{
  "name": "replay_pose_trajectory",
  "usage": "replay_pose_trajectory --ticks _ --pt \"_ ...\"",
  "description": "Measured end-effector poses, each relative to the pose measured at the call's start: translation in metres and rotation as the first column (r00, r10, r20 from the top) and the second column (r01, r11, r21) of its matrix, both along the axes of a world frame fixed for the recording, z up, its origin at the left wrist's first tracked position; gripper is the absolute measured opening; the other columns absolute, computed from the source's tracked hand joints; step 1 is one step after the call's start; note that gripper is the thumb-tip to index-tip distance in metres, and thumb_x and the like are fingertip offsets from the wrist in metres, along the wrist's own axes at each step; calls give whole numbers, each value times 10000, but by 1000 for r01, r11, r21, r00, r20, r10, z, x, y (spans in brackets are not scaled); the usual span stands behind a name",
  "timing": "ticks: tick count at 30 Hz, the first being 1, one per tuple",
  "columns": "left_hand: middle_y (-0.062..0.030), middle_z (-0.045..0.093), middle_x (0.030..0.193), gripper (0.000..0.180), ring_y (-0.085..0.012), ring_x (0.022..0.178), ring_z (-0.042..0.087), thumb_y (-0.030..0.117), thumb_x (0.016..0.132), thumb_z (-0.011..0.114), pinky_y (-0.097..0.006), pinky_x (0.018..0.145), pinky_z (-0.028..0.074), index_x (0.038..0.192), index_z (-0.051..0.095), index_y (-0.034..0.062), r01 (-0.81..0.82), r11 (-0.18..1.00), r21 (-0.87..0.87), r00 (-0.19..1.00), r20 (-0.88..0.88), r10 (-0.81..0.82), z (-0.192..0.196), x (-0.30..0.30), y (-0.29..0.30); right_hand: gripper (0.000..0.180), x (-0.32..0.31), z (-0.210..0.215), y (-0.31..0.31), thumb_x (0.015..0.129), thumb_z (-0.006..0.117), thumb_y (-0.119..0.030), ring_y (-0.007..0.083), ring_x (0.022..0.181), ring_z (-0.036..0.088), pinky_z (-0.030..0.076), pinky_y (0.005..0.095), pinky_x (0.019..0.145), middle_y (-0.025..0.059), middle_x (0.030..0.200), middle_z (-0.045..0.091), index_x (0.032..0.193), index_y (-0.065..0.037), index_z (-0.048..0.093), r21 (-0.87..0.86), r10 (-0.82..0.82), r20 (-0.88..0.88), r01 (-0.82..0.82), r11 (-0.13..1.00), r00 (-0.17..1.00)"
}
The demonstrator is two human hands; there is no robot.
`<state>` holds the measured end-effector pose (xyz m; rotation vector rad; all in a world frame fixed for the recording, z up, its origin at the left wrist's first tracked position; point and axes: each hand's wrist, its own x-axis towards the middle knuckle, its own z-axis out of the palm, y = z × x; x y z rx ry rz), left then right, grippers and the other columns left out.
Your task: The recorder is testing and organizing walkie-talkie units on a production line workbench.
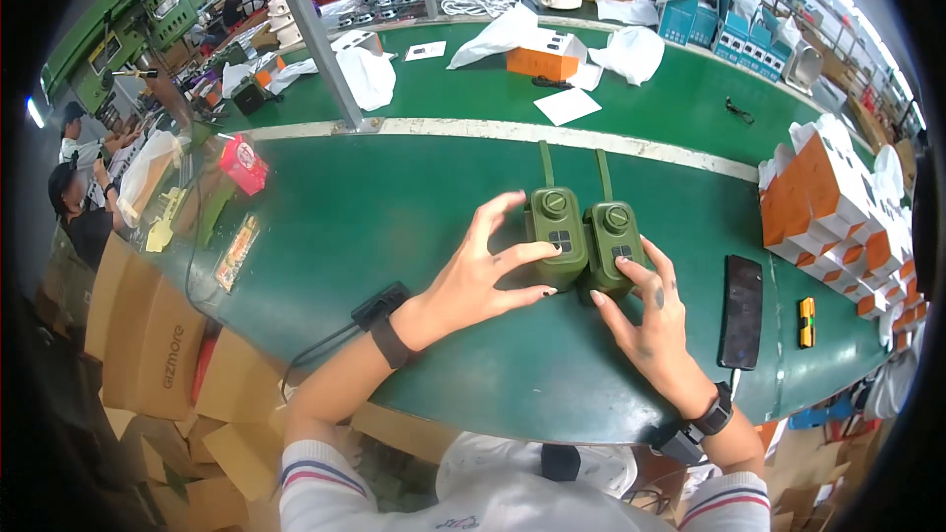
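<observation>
In the head view, two olive-green handheld radios lay side by side, touching, on the green table [414,207], their antennas pointing away from the person. The left hand [483,271] rested on the left radio [555,233], fingers spread and curved over its left side and lower front, gripping it loosely rather than clenched. The right hand [650,320] met the right radio [613,244] at its lower end, fingertips on the bottom edge and right flank; it was a light hold, not a closed fist.

A black phone [741,310] lay flat just right of the right hand, and a small yellow tool [807,321] beyond it. A stack of orange-and-white boxes [838,207] stood at the table's right edge. Further back were one orange box [542,61], white plastic bags [631,51] and a sheet of paper [567,105]. A red packet [242,164] sat far to the left, near other people at work there.

To handle the pair well, I judged that both hands should keep the bodies pressed together and level, with fingers clear of the knobs and buttons, and the antennas left free so that nothing bent.
</observation>
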<state>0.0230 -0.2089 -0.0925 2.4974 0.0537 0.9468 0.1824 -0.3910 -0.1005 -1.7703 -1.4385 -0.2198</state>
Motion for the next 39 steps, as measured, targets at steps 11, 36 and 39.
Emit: replay_pose_trajectory --ticks 11,36,39 --pt "-240 257 1440 473 -440 1221 463 144 725 785 -459 934 513 1146 575 192 220 946 -239 975 19 -222 -19 12 11 506 11 4 -1 688 815 -136 334 903 666 591 366 657 222 1271 460 1144 -122 595 1 49 39 -49 999 998" --pt "-311 126 1469 471 -479 1287 350 168 745 753 -427 1032 390 1178 587 249 304 914 -268 945 -36 -325 -26 -7 7 418 -12 31 -11 770 739 2 384 1008 606 592 378 741 260 1248 476 1137 17 541 -42 132 68 -129 991 989" --pt "-313 133 1465 481 -478 1277 364 163 737 759 -434 1020 402 1177 587 253 310 921 -235 946 -22 -324 -26 -6 7 425 -11 32 -13 750 764 -17 396 1013 604 579 387 766 249 1242 483 1120 1 555 -63 111 91 -106 992 990"
